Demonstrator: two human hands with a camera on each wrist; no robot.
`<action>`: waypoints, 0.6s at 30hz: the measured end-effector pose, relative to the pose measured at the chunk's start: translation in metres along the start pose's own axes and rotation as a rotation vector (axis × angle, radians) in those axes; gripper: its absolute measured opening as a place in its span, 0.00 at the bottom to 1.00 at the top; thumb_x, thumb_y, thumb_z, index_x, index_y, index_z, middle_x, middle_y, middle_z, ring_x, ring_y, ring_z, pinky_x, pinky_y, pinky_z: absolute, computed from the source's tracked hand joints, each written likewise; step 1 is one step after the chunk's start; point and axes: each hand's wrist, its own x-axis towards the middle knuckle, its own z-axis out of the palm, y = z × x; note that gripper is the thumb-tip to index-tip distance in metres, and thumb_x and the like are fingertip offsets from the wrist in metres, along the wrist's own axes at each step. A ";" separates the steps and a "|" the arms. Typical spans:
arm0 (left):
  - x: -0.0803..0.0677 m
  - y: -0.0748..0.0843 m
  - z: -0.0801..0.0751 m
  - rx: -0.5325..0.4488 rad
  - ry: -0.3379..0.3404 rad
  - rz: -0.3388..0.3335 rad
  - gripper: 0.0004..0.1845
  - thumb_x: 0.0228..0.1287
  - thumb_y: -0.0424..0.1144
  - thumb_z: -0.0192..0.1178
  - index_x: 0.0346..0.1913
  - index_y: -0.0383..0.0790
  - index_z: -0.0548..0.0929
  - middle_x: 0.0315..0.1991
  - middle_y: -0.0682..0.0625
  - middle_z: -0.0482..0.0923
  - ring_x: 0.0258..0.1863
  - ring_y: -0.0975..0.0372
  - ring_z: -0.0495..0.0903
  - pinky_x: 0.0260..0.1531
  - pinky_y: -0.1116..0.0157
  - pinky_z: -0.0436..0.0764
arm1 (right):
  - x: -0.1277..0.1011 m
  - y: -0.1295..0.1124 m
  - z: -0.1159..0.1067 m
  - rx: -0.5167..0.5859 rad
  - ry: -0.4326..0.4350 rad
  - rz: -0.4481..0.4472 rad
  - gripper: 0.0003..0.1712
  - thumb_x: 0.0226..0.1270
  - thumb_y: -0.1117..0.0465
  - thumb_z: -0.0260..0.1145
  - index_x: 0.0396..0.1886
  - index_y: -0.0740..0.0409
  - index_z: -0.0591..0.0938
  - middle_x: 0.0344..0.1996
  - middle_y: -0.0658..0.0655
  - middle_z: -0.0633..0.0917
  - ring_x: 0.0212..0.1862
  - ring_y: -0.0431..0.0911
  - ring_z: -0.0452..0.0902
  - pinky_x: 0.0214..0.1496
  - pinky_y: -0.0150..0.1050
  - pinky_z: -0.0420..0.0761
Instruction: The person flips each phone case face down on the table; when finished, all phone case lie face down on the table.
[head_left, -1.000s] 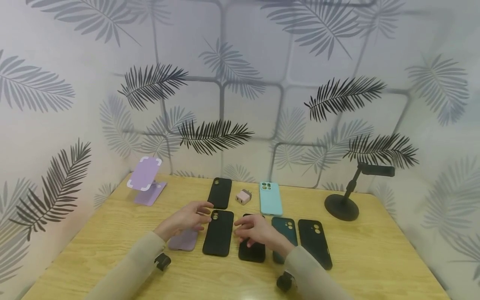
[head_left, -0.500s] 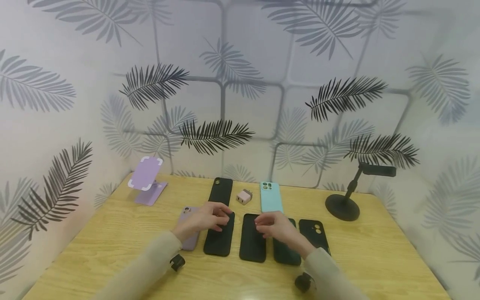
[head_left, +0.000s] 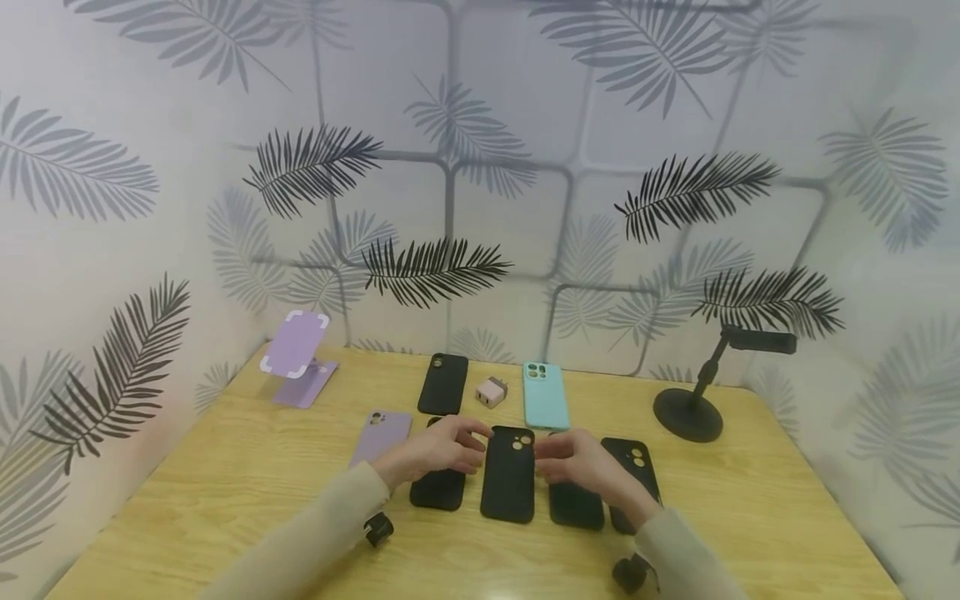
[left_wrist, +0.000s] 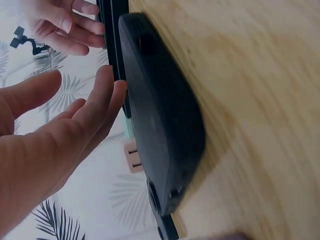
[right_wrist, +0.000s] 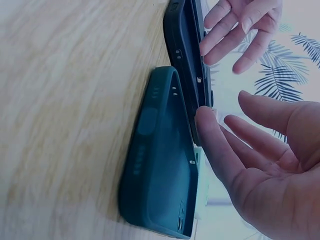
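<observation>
The left hand (head_left: 438, 450) hovers with relaxed, nearly straight fingers over the top of a black case (head_left: 438, 487), gripping nothing; in the left wrist view its fingertips (left_wrist: 107, 92) lie just beside the edge of that case (left_wrist: 160, 125). The right hand (head_left: 581, 462) is likewise loose and holds nothing, its fingers spread above a dark teal case (head_left: 576, 504); the right wrist view shows its thumb tip (right_wrist: 205, 120) touching the side of the neighbouring case next to the teal one (right_wrist: 160, 165). Between the two hands lies the middle black case (head_left: 508, 475), flat on the bench (head_left: 225, 500), camera cut-out away from the person.

Further along the near row, a lilac case (head_left: 381, 437) lies to the left and another black case (head_left: 633, 467) to the right, partly under the right wrist. Behind them sit a fourth black case (head_left: 443, 383), a small pink charger plug (head_left: 491, 392) and a light turquoise case (head_left: 544, 396). A lilac folding phone stand (head_left: 296, 358) is at the back left corner, a black stand with a round base (head_left: 690, 408) at the back right.

The bench is pale yellow wood with visible grain. Walls on three sides carry grey and black palm-leaf wallpaper (head_left: 427, 267).
</observation>
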 end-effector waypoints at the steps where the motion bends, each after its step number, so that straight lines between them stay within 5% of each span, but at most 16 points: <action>1: 0.001 0.000 0.002 0.003 -0.004 -0.002 0.24 0.68 0.26 0.56 0.66 0.30 0.71 0.58 0.30 0.73 0.54 0.44 0.80 0.50 0.53 0.84 | 0.000 0.000 0.000 0.003 -0.008 0.002 0.23 0.68 0.66 0.65 0.59 0.74 0.77 0.56 0.73 0.80 0.54 0.58 0.82 0.49 0.44 0.86; 7: 0.005 -0.003 0.009 0.003 -0.006 -0.027 0.24 0.68 0.25 0.56 0.66 0.30 0.71 0.56 0.31 0.76 0.53 0.45 0.81 0.49 0.54 0.85 | -0.001 0.002 0.002 0.009 -0.013 0.023 0.23 0.68 0.66 0.65 0.58 0.75 0.76 0.57 0.74 0.79 0.52 0.57 0.83 0.49 0.44 0.86; 18: 0.004 0.001 0.003 -0.171 0.086 -0.068 0.28 0.69 0.28 0.57 0.70 0.33 0.65 0.63 0.29 0.67 0.51 0.46 0.80 0.47 0.54 0.85 | 0.002 -0.002 0.005 0.028 -0.028 0.046 0.24 0.69 0.64 0.65 0.60 0.74 0.76 0.56 0.72 0.80 0.49 0.54 0.85 0.49 0.44 0.86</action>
